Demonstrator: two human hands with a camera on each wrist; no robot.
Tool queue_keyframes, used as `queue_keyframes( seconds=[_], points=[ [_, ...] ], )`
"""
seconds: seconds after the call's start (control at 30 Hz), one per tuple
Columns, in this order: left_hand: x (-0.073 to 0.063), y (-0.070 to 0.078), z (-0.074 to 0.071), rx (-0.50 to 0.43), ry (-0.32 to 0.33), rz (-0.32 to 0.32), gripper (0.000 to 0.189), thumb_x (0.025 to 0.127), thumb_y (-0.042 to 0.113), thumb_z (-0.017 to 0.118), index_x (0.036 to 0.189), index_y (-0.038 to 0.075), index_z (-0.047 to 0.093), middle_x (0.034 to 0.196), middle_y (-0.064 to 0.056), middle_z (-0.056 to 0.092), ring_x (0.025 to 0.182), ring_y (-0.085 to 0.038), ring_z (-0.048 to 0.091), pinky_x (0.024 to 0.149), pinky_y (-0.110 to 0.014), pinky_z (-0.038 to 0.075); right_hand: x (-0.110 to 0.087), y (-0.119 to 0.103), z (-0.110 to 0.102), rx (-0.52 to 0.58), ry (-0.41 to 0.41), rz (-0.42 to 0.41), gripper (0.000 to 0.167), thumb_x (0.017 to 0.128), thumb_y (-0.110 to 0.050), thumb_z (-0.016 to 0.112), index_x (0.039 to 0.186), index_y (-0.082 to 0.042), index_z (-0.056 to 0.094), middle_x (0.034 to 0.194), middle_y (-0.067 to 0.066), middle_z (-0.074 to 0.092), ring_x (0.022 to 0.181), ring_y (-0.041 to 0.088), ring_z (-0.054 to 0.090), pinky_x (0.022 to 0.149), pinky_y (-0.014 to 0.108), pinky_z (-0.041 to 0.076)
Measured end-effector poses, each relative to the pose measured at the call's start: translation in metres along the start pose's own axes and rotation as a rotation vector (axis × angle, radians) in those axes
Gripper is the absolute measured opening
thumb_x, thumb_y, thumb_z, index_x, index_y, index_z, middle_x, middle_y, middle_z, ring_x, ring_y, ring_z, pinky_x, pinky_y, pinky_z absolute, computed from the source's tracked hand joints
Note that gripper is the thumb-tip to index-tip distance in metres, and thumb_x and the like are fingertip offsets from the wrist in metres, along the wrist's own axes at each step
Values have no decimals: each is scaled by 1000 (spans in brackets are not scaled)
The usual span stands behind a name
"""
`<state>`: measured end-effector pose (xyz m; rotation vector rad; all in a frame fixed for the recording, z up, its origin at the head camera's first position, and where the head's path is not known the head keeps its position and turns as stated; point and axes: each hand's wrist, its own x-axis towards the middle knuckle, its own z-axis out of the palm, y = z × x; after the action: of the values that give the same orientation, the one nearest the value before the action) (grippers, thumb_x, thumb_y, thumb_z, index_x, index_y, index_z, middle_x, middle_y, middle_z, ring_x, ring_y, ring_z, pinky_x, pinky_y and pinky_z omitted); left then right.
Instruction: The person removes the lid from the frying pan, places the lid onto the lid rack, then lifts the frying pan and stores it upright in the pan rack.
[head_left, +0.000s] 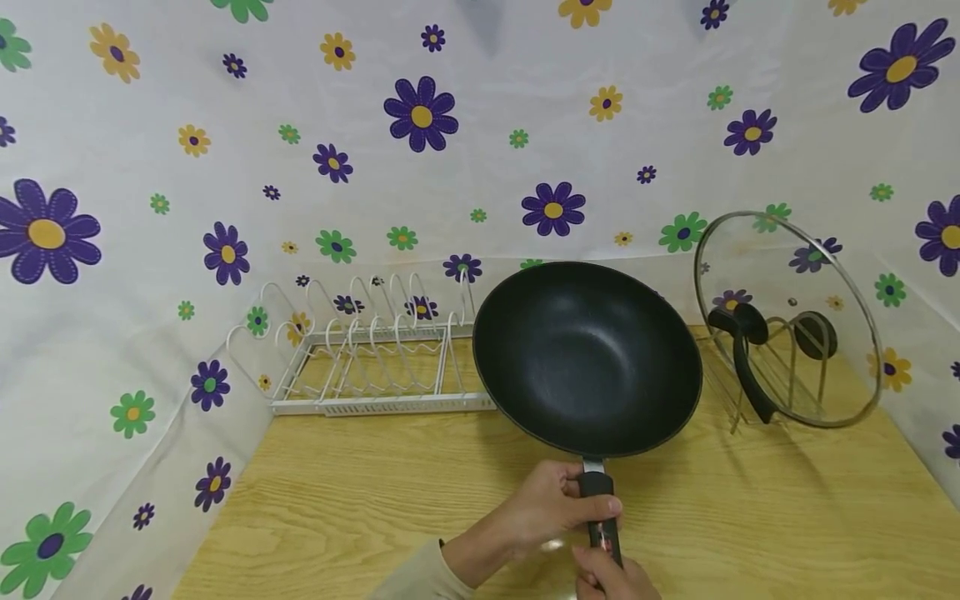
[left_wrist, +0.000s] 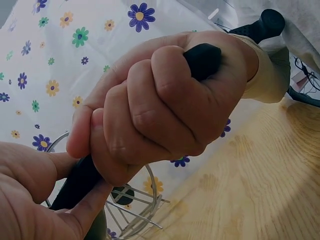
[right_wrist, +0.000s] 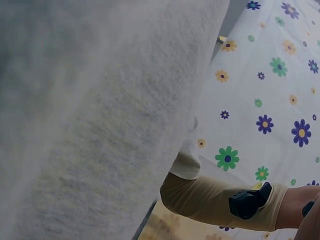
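Observation:
A black wok [head_left: 585,358] is held up above the table, its dark inside facing me. Near the wok, my left hand [head_left: 551,504] holds the black handle [head_left: 597,483] with the thumb across it. Lower down, my right hand [head_left: 618,577] grips the handle's end. The left wrist view shows the right hand [left_wrist: 155,105] as a fist round the handle, its tip [left_wrist: 204,60] poking out, and the left hand [left_wrist: 25,192] pinching it lower down. Grey cloth [right_wrist: 110,120] fills much of the right wrist view, beside the left sleeve [right_wrist: 215,200].
A white wire dish rack [head_left: 405,404] stands at the back left of the wooden table [head_left: 360,483]. At the back right, a glass lid [head_left: 787,250] leans upright in a metal wire rack [head_left: 738,408]. A flower-patterned sheet [head_left: 465,75] hangs behind and along the sides.

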<state>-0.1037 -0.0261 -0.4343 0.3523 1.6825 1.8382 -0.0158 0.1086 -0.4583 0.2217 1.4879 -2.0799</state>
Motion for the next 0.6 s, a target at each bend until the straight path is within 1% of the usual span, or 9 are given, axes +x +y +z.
queue_keyframes(
  seconds=[0.13, 0.23, 0.43, 0.6],
  points=[
    [0, 6, 0, 21, 3, 2, 15, 94, 5, 73, 106, -4, 69, 90, -12, 75, 80, -15, 71, 79, -34, 61, -2, -5, 2, 1, -14, -3, 33, 102, -29, 49, 70, -21, 41, 55, -12, 38, 47, 1, 34, 48, 18, 33],
    [0, 11, -1, 43, 10, -1, 16, 94, 7, 73, 106, -3, 69, 90, -12, 76, 80, -15, 71, 79, -34, 61, -2, -9, 2, -4, -33, -11, 36, 102, -29, 48, 68, -21, 40, 54, -12, 37, 47, 1, 33, 48, 18, 31],
    [0, 23, -2, 67, 36, 0, 18, 93, 8, 74, 106, -2, 68, 89, -11, 75, 80, -15, 71, 78, -33, 61, -1, -18, 4, 62, -126, -53, 34, 103, -23, 44, 69, -20, 40, 53, -13, 35, 47, 1, 31, 47, 18, 29],
    [0, 30, -5, 70, 26, 10, 17, 94, 7, 74, 106, -4, 67, 89, -10, 74, 80, -15, 71, 80, -34, 61, 0, -23, 6, 131, -152, -49, 33, 105, -22, 44, 72, -19, 40, 53, -13, 34, 45, 0, 30, 45, 16, 27]
  ],
)
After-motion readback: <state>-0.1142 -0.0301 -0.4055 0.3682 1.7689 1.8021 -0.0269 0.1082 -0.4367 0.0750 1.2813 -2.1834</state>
